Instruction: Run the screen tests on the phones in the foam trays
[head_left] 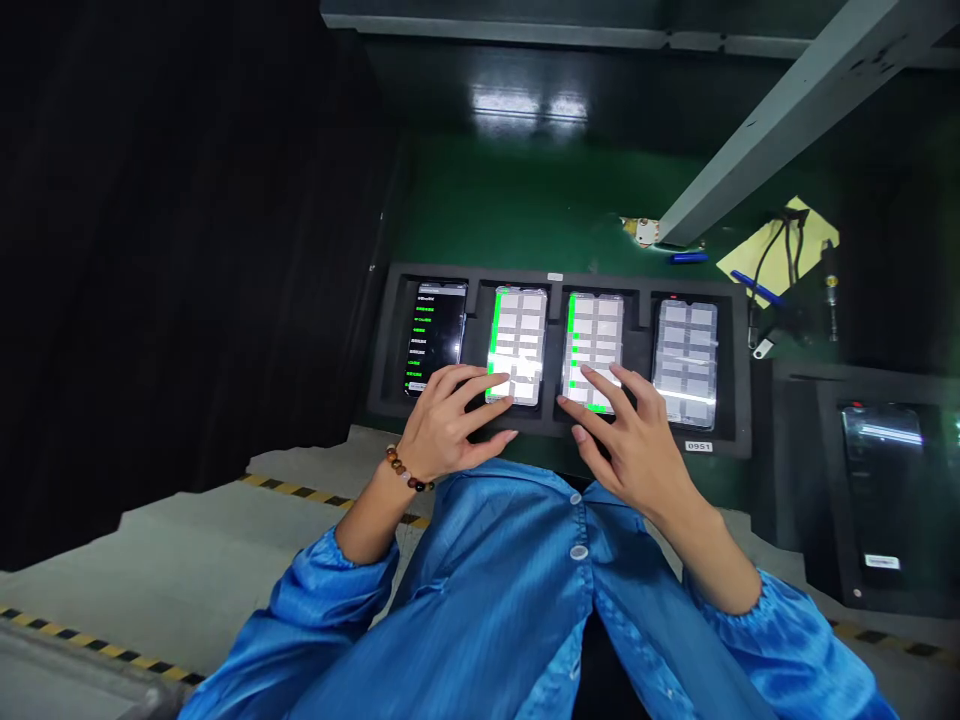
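Several smartphones lie in the slots of a dark tray in front of me. My left hand, fingers spread, reaches over the lower part of the second phone, whose lit screen shows a white grid with a green left edge. Over the bottom of the third phone, with a similar grid and green patches, my right hand is spread too. The leftmost phone has a black screen with green and white text lines. A plain grey grid fills the rightmost phone.
A grey metal post slants down to the green table. Blue pens, a yellow sheet, black cables and a small USB stick lie right of it. Another dark tray at the right holds a dark-screened phone.
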